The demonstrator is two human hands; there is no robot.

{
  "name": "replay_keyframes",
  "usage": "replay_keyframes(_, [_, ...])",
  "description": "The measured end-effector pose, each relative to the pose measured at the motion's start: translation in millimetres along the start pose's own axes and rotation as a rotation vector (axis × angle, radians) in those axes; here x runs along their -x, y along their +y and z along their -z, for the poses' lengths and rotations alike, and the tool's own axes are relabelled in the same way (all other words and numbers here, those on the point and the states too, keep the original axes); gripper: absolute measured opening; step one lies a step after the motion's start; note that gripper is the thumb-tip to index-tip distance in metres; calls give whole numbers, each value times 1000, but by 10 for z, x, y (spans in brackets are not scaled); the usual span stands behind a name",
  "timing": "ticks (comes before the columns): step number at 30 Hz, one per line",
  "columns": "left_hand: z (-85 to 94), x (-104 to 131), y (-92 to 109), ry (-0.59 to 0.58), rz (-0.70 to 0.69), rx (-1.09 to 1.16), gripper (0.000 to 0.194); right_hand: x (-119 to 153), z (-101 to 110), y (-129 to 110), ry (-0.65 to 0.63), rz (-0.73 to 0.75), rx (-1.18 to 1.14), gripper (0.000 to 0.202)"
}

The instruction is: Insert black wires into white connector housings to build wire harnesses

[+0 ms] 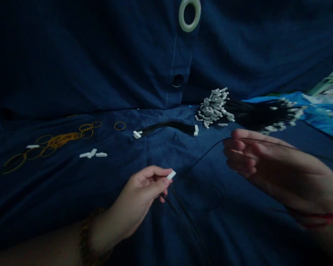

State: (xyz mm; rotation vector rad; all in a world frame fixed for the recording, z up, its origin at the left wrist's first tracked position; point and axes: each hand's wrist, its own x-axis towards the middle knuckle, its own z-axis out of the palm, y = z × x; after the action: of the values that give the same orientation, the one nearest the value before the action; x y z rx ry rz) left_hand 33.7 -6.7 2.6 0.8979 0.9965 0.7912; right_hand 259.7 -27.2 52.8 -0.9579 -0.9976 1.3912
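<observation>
Two bare hands over the blue cloth (122, 162), toward its near edge. Left hand (143, 195) clasps a white plug (171, 174) between thumb and fingers, black wires (183, 207) hanging below; right hand (280, 166) pinches one thin wire (211, 148). Judged light: wire limp, plug stiff and possibly slippery, best taken by its flat sides. Large wire bundle (258, 112) near the cloth's far right corner. Container: none made out; loose plugs (93, 153) lie directly on the cloth, toward its left edge

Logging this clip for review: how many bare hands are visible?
2: left hand, lower centre, pinching a small white plastic connector; right hand, at right, holding a thin black wire.
</observation>
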Motion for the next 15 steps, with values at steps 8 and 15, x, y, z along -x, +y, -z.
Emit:
replay_keyframes(8, [11,-4,-7,-30,-2,-31,15,3,100,-242,453,499,-37,33])
replay_keyframes(15, [-13,27,-14,-26,33,-65,17,196,-250,185,-155,-60,301,17])
